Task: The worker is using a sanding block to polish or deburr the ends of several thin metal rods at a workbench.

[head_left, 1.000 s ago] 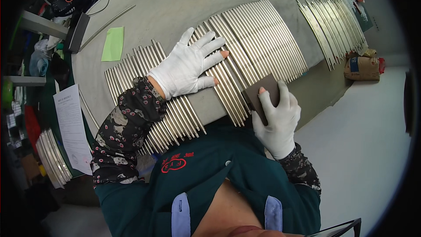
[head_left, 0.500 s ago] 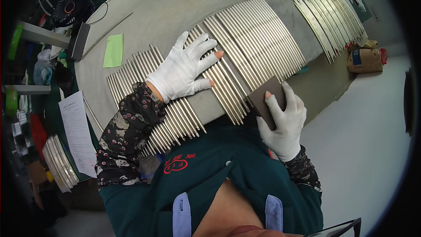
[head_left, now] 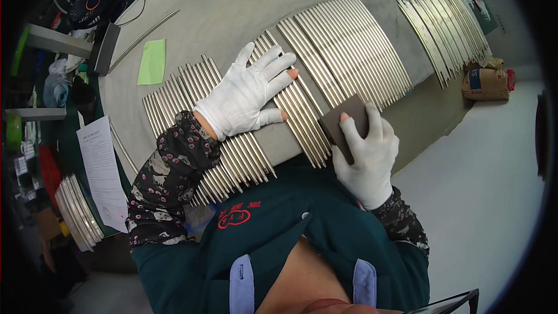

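Note:
My left hand (head_left: 247,94), in a white glove with some bare fingertips, lies flat with its fingers spread over a middle group of metal rods (head_left: 302,125). My right hand (head_left: 369,151), gloved the same way, grips a dark grey-brown rectangular block (head_left: 349,121). The block is tilted by the near ends of the rods; whether it touches them I cannot tell. A wider row of rods (head_left: 354,46) lies just beyond, to the right. Under my left wrist and forearm is another row of rods (head_left: 238,160), partly hidden by my sleeve.
More rods (head_left: 444,35) lie at the far right, near a brown bag (head_left: 486,84). On the left are a green paper slip (head_left: 151,62), a single rod (head_left: 144,42), a printed sheet (head_left: 102,168) and a small black fan (head_left: 93,1). A rod bundle (head_left: 78,214) stands lower left.
My right hand has moved a little to the left with the block. My left hand stays flat on the middle rods. The whole view has shifted slightly.

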Available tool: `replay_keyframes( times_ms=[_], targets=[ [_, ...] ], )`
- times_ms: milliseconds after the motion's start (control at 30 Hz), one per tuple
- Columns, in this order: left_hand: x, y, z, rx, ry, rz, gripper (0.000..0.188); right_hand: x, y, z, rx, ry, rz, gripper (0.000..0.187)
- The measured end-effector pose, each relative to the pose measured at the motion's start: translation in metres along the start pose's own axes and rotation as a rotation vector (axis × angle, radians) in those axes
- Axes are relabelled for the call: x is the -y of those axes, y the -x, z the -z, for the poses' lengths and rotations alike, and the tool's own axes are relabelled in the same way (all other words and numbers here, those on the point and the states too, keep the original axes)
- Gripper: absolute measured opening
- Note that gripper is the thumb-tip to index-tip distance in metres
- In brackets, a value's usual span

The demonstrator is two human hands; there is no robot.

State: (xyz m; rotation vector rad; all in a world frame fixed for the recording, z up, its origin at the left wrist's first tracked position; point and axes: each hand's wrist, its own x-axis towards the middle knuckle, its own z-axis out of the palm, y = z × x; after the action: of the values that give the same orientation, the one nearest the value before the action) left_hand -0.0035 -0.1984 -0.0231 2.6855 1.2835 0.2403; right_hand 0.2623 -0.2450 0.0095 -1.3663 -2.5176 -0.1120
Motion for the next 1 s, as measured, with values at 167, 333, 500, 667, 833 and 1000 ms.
replay_keyframes(
  times_ms=[167,333,500,667,833,1000],
  targets=[
    [0.002,-0.002,0.002,0.022,-0.010,-0.006,0.077,0.006,-0.028,-0.009,0.003,-0.052,-0.003,0.052],
    [0.003,-0.003,-0.001,0.017,-0.063,-0.019,0.077,-0.017,0.039,0.023,0.044,-0.080,-0.092,0.060],
    [0.005,-0.015,-0.004,0.029,-0.127,-0.022,0.077,-0.026,0.040,0.021,-0.066,-0.075,-0.167,0.061],
    [0.002,-0.029,-0.004,0.017,-0.145,-0.037,0.077,-0.025,0.033,0.015,-0.057,-0.063,-0.153,0.062],
    [0.003,-0.025,-0.008,0.004,-0.155,-0.025,0.078,-0.027,0.033,0.010,-0.063,-0.075,-0.150,0.061],
    [0.002,-0.021,-0.008,-0.036,-0.117,-0.026,0.074,-0.024,0.029,0.008,-0.050,-0.088,-0.148,0.060]
  ],
)
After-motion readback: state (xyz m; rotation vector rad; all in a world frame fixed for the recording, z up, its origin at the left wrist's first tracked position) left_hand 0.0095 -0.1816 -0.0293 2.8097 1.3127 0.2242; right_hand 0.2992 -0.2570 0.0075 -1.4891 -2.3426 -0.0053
